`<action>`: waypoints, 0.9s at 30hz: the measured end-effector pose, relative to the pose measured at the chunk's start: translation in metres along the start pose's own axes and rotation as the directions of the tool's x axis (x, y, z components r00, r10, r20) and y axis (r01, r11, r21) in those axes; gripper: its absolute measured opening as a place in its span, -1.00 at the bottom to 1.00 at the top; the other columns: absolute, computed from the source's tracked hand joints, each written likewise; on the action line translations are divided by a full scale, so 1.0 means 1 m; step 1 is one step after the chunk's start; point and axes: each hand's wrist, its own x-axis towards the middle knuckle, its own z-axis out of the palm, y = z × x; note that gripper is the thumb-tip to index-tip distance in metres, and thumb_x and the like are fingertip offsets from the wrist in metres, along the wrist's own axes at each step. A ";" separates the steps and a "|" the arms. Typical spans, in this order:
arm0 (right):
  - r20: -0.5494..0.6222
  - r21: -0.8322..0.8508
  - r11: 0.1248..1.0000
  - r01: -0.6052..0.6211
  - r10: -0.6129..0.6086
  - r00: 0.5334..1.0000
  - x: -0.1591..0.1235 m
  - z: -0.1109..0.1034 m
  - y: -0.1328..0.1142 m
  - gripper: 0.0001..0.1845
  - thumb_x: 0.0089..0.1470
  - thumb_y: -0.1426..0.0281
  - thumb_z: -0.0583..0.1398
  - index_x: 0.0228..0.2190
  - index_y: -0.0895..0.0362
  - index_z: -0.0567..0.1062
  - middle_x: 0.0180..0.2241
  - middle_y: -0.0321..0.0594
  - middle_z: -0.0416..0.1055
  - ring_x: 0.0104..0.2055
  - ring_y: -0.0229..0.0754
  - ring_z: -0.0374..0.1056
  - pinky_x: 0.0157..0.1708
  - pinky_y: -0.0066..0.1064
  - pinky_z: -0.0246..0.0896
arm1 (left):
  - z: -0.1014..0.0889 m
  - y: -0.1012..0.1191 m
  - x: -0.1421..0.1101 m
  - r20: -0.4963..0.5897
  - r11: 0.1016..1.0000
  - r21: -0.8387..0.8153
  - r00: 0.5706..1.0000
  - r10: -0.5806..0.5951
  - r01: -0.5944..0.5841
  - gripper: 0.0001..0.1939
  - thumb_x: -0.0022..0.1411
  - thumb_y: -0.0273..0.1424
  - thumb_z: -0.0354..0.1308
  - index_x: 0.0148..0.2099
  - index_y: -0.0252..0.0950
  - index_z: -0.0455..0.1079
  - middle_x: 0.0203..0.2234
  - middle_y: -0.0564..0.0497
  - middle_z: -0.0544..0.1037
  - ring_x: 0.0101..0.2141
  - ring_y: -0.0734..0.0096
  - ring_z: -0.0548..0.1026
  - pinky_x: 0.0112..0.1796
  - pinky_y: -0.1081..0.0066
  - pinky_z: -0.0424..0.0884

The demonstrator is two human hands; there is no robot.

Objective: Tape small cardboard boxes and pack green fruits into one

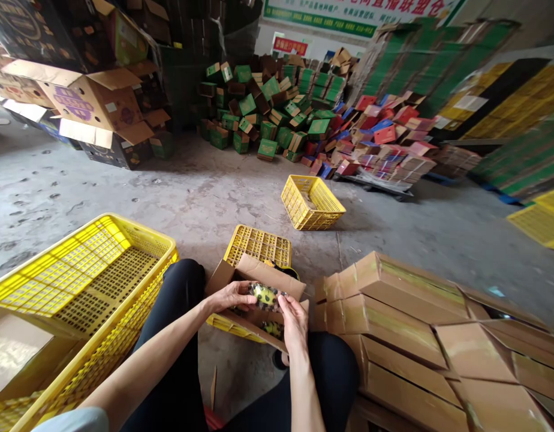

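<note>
Between my two hands is a shiny yellow-green packet with dark spots point(264, 295); its exact contents I cannot make out. My left hand point(232, 296) grips its left end, and my right hand point(293, 318) pinches the right end. They hold it over an open cardboard box point(271, 275) between my knees. Down inside the box lies a similar spotted packet point(273, 328), partly covered by my right hand. More of the box's inside is hidden behind my left hand and wrist.
An upturned yellow crate point(259, 241) shows behind and under the box. At my left stands a large yellow crate point(172, 245) with cardboard in it. Stacked cartons point(407, 300) crowd my right. Farther off are another yellow crate point(324, 219) and piled green boxes point(247, 105).
</note>
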 end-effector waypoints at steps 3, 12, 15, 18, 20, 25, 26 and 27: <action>0.017 -0.014 1.000 0.001 0.000 1.000 0.000 0.000 0.001 -0.51 -0.16 -0.03 0.51 -0.28 0.05 0.72 -0.16 -0.13 0.70 0.02 0.15 0.58 0.08 -0.16 0.50 | -0.001 -0.002 -0.001 0.006 0.998 -0.034 0.998 -0.059 0.059 0.03 0.11 -0.09 0.55 0.50 -0.20 0.21 -0.04 -0.24 0.64 -0.33 0.32 0.66 -0.29 0.39 0.55; 0.038 -0.064 0.998 0.016 -0.014 0.999 -0.001 0.001 0.000 -0.49 -0.11 -0.05 0.48 -0.22 0.04 0.72 -0.08 -0.10 0.68 0.10 0.17 0.56 0.16 -0.11 0.48 | 0.002 0.007 -0.002 -0.016 0.994 0.042 0.995 0.097 -0.096 -0.34 0.10 -0.07 0.54 0.15 -0.32 0.58 -0.15 -0.16 0.67 -0.26 0.29 0.61 -0.25 0.43 0.48; 0.087 -0.096 0.995 0.019 -0.011 0.996 -0.004 0.003 -0.006 -0.49 -0.10 -0.04 0.48 -0.21 0.04 0.72 -0.06 -0.11 0.68 0.13 0.18 0.54 0.21 -0.08 0.42 | 0.003 0.009 -0.004 -0.043 0.997 0.027 0.996 0.078 -0.077 -0.27 0.06 -0.08 0.57 0.21 -0.27 0.54 -0.02 -0.17 0.63 -0.15 0.20 0.60 -0.21 0.38 0.51; 0.130 -0.134 0.990 0.047 -0.029 0.991 -0.007 0.003 -0.012 -0.47 -0.09 -0.05 0.47 -0.19 0.04 0.73 -0.08 -0.11 0.69 0.10 0.17 0.54 0.19 -0.03 0.41 | 0.002 0.007 -0.003 -0.069 0.998 0.016 0.995 0.066 -0.065 -0.23 0.03 -0.12 0.59 0.24 -0.25 0.52 -0.03 -0.15 0.63 -0.17 0.22 0.59 -0.18 0.33 0.52; 0.137 -0.175 0.978 0.111 -0.087 0.987 -0.007 0.003 -0.013 -0.51 -0.08 -0.06 0.46 -0.24 0.04 0.74 -0.05 -0.09 0.67 0.09 0.16 0.53 0.16 -0.05 0.43 | 0.001 0.003 -0.001 -0.075 0.996 0.008 0.993 0.086 -0.086 -0.24 0.02 -0.16 0.60 0.23 -0.27 0.53 -0.05 -0.15 0.64 -0.17 0.23 0.59 -0.14 0.31 0.51; 0.132 -0.273 0.930 0.247 -0.218 0.967 -0.006 0.002 -0.010 -0.58 -0.01 -0.03 0.43 -0.30 0.04 0.76 -0.01 -0.02 0.64 0.03 0.14 0.54 0.00 -0.10 0.53 | -0.003 -0.004 0.006 -0.134 0.983 0.048 0.974 0.185 -0.180 -0.32 -0.02 -0.25 0.63 0.14 -0.30 0.59 -0.09 -0.12 0.67 -0.09 0.19 0.59 -0.03 0.30 0.45; 0.130 -0.246 0.944 0.219 -0.191 0.973 -0.007 0.003 -0.008 -0.57 -0.01 -0.03 0.43 -0.26 0.03 0.76 0.03 -0.02 0.63 -0.02 0.12 0.56 -0.06 -0.10 0.56 | -0.003 -0.005 0.006 -0.147 0.980 0.063 0.970 0.195 -0.187 -0.33 -0.02 -0.26 0.63 0.14 -0.30 0.59 -0.09 -0.12 0.67 -0.08 0.18 0.59 -0.02 0.30 0.44; 0.129 -0.205 0.963 0.177 -0.153 0.980 -0.008 0.004 -0.007 -0.55 -0.01 -0.03 0.43 -0.23 0.03 0.75 0.08 -0.02 0.60 -0.07 0.10 0.58 -0.09 -0.10 0.58 | -0.004 -0.005 0.007 -0.159 0.979 0.072 0.966 0.202 -0.192 -0.33 -0.02 -0.26 0.62 0.14 -0.29 0.60 -0.07 -0.11 0.66 -0.07 0.16 0.59 0.00 0.29 0.44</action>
